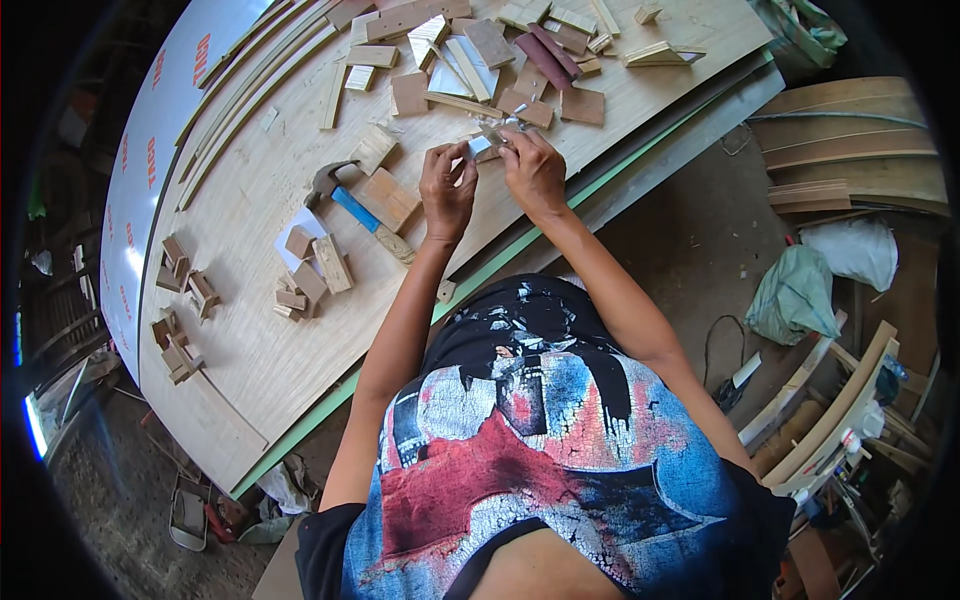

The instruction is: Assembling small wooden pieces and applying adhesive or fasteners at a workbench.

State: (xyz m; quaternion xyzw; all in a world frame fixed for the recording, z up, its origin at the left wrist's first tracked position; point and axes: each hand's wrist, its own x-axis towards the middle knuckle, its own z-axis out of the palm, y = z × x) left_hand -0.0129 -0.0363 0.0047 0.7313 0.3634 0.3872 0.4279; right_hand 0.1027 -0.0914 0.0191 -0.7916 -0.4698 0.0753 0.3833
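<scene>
My left hand [447, 192] pinches a small block [480, 146] with a pale blue-white face, close to the near edge of the table. My right hand [536, 172] is closed at the block's other side, fingers around a thin greyish piece [493, 134] whose kind I cannot make out. White scraps or shavings lie just beyond the fingers. Left of my left hand rests a claw hammer [352, 208] with a blue and wooden handle, beside a flat wooden block [391, 199] and a paler block [375, 149].
Many wood offcuts [490, 45] are heaped at the table's far side, with long strips [260, 95] at the far left. Small joined wood pieces [176, 345] and blocks on white paper [291, 238] stand leftward. Curved boards [850, 140] and sacks [795, 295] lie right of the table.
</scene>
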